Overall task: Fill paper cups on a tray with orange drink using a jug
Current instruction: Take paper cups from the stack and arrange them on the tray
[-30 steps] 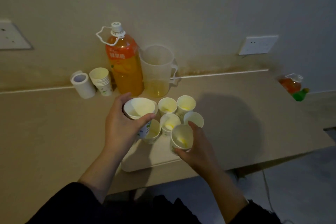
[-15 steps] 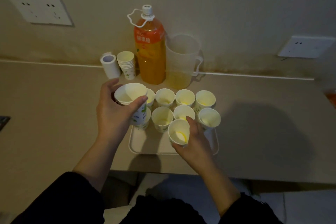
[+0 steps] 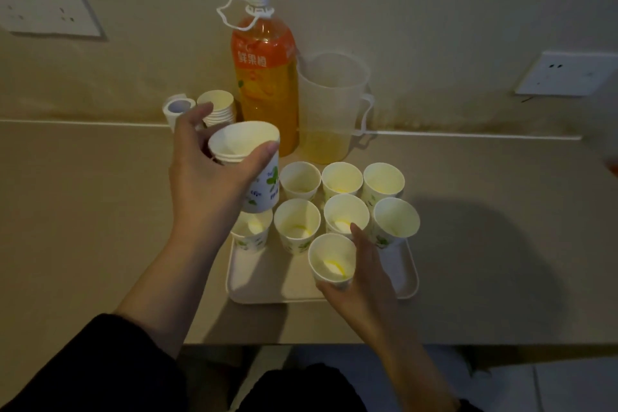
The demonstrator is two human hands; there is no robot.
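Cup stack point(image 3: 264, 184) gripped by left hand point(image 3: 204, 184) hovers over the tray point(image 3: 267, 278); right hand point(image 3: 368, 281) clasps one cup point(image 3: 331, 257) at its front.

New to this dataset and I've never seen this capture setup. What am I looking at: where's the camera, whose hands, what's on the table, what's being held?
There is no robot here. A person works with bare hands, and the single camera sits on their head, looking forward and down, so both arms enter from the bottom edge.

The left hand holds a nested stack of paper cups above the back-left of the tray. The right hand grips a single cup at the tray's front; I cannot tell whether it is lifted. At least seven more cups stand on the tray, several with a trace of yellow at the bottom.

By the wall are an orange drink bottle, a clear jug with a little drink in it, a spare cup stack and a white roll.
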